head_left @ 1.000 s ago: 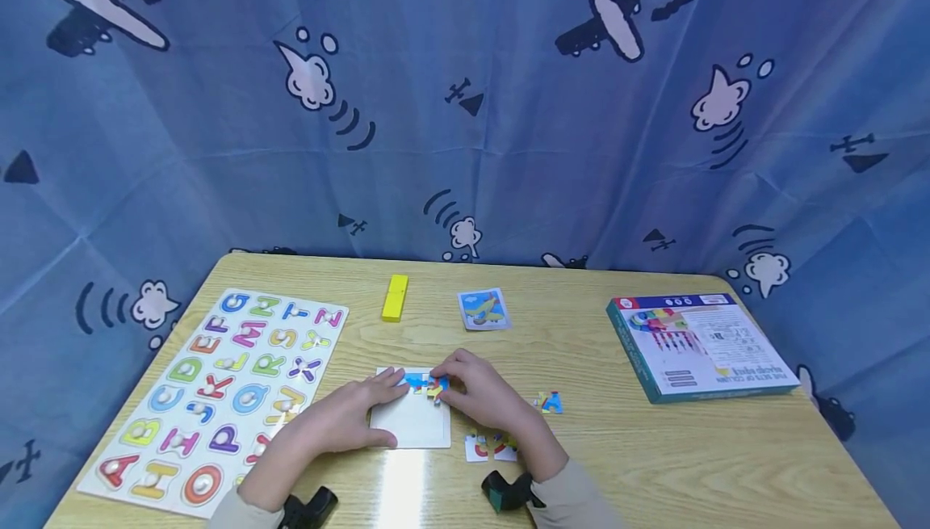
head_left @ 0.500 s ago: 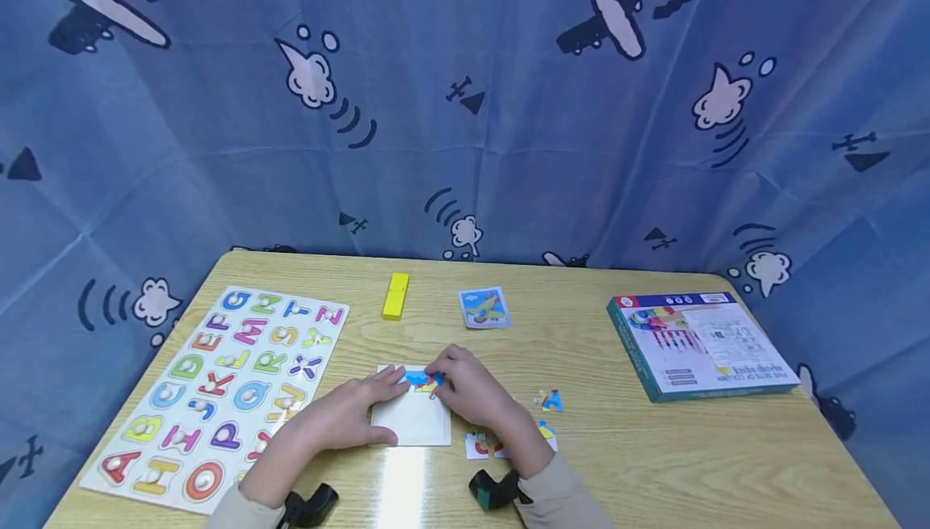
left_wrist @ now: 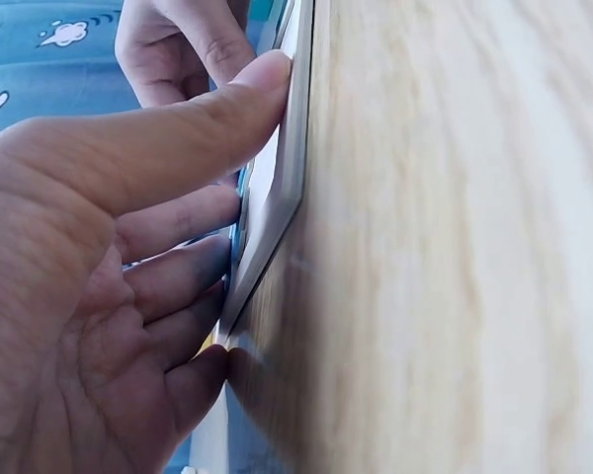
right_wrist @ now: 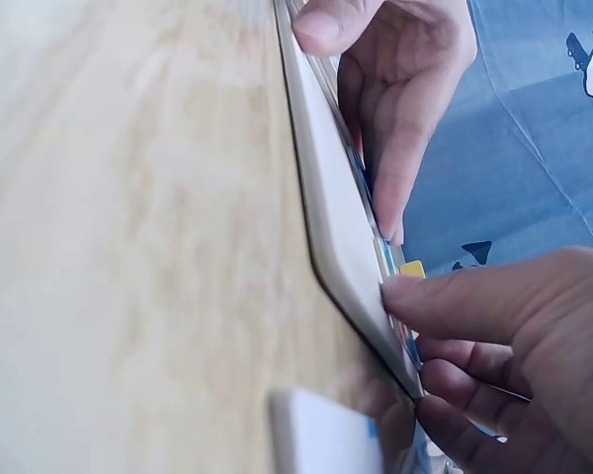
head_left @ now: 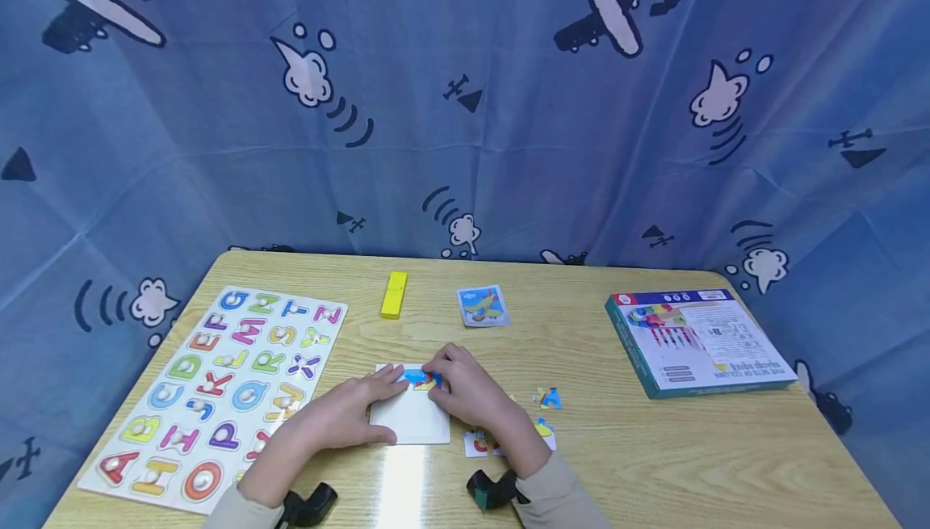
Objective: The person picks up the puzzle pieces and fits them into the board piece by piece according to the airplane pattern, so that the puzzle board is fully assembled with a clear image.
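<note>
A small white puzzle board [head_left: 410, 424] lies on the wooden table. Along its far edge sit joined jigsaw pieces [head_left: 416, 376] in blue, red and yellow. My left hand [head_left: 349, 412] steadies the board, its fingers stretched over the far left part and its thumb near the front edge. At the far right corner, my right hand [head_left: 468, 388] pinches a jigsaw piece with bent fingers and thumb; most of that piece is hidden. In the right wrist view the right thumb [right_wrist: 415, 296] presses low against the piece at the board's edge.
Loose jigsaw pieces [head_left: 550, 398] lie right of the board, others [head_left: 475, 443] partly under the right forearm. An alphabet board [head_left: 240, 392] fills the left side. Behind are a yellow block [head_left: 394, 295] and an airplane picture card [head_left: 483, 306]. A flat box [head_left: 701, 343] lies right.
My right hand has shifted slightly left and away from me along the board's far edge, and the piece there now sits closer against the others. The left hand stays put.
</note>
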`<state>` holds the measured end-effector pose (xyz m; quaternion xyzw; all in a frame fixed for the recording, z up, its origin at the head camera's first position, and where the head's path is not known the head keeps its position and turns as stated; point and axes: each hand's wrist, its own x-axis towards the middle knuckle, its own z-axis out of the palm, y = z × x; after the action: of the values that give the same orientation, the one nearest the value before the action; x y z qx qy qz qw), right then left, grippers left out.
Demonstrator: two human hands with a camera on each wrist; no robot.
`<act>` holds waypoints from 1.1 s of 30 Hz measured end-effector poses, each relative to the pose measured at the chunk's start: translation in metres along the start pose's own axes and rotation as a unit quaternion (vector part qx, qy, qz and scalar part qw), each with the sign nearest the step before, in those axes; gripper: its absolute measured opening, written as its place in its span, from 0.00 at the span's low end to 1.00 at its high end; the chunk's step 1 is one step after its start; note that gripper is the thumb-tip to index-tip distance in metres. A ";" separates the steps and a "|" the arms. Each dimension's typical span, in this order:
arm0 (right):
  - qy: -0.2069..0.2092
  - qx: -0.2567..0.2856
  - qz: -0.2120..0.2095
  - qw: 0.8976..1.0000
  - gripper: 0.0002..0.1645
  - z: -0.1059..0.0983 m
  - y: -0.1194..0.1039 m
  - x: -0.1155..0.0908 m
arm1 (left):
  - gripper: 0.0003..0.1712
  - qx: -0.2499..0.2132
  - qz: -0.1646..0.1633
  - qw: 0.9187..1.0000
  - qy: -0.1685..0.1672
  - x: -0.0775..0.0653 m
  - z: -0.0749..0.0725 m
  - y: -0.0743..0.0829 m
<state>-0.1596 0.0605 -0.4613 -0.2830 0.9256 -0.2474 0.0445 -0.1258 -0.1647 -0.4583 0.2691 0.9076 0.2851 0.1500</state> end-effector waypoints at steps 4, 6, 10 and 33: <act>-0.001 -0.006 -0.001 1.000 0.17 0.000 0.000 -0.001 | 0.43 0.003 0.002 1.000 0.000 0.000 0.001 -0.001; -0.002 -0.006 0.001 1.000 0.17 0.000 0.000 -0.001 | 0.43 0.005 0.002 1.000 -0.001 0.000 0.002 -0.002; -0.004 -0.005 -0.001 1.000 0.17 0.001 0.000 -0.002 | 0.45 0.005 -0.004 1.000 -0.003 -0.002 0.002 -0.004; -0.028 0.104 0.028 0.994 0.23 -0.015 0.015 -0.011 | 0.49 -0.012 -0.043 0.999 0.018 -0.021 -0.003 -0.011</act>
<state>-0.1615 0.0834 -0.4558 -0.2578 0.9009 -0.3326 0.1066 -0.1146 -0.1861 -0.4600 0.2233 0.9174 0.2939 0.1487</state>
